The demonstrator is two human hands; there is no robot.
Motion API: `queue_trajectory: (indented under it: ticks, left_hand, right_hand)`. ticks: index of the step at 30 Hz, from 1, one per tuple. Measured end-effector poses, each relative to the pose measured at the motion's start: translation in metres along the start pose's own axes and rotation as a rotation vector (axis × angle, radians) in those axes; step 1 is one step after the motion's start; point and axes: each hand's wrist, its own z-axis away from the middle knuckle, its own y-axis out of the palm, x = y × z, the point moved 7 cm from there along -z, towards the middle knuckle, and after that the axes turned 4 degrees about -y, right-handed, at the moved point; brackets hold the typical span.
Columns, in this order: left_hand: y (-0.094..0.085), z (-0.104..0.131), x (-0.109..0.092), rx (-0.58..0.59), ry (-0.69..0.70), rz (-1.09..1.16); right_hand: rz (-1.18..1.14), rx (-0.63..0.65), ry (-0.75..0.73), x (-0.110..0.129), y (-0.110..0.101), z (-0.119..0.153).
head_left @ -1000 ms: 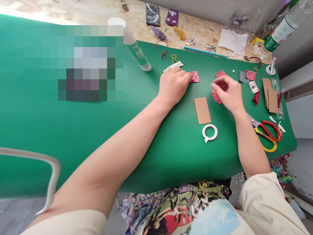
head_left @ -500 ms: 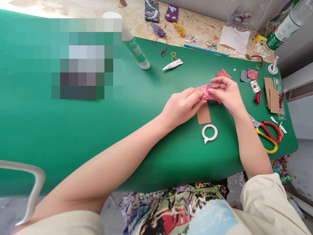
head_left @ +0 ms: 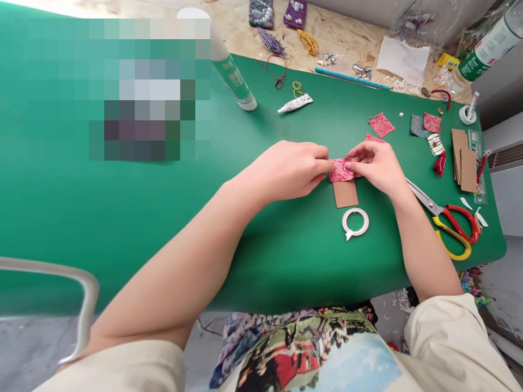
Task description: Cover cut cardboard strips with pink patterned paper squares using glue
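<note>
A small red patterned fabric piece (head_left: 340,170) lies over the upper part of a brown cardboard rectangle (head_left: 345,195). My left hand (head_left: 300,167) has its fingers closed at the fabric's left edge. At the right edge, my right hand (head_left: 373,163) pinches the fabric between thumb and fingers. Just below the cardboard is a roll of white tape (head_left: 355,222). Another red fabric square (head_left: 381,124) lies above my right hand, and a further red piece (head_left: 374,138) is partly hidden behind that hand.
Scissors (head_left: 449,218) with red and yellow handles lie right of my right forearm. Cardboard strips (head_left: 464,163) sit at the right edge. A glue tube (head_left: 295,103), a green-and-white bottle (head_left: 233,81) and a blue pencil (head_left: 353,78) are farther back. Pixelation covers part of the left.
The held fabric has come down nearer the cardboard and now looks flatter. My left hand has shifted back to its left edge. More of the upper fabric square shows.
</note>
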Motion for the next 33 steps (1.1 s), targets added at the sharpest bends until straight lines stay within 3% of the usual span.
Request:
queue_trajectory:
  ticks: [10,17,29,33]
  left_hand:
    - [0.0051,0.0015,-0.0028,-0.051,0.019,-0.027]
    - [0.0075,0.0019,-0.0047,0.009,-0.001,-0.042]
    - [0.0068,0.0002,-0.0066,0.047,-0.014,-0.077]
    - [0.0072,0.0013,-0.0066,0.014,0.013,-0.076]
  right_hand:
    - [0.058,0.019,-0.012,0.0025,0.0003,0.0029]
    - [0.133,-0.012,-0.034,0.0049,-0.0031,0.0027]
    - [0.058,-0.036,0.073,-0.0030,-0.0061,0.0030]
    - [0.108,-0.002,0.001,0.0016,-0.0047,0.0034]
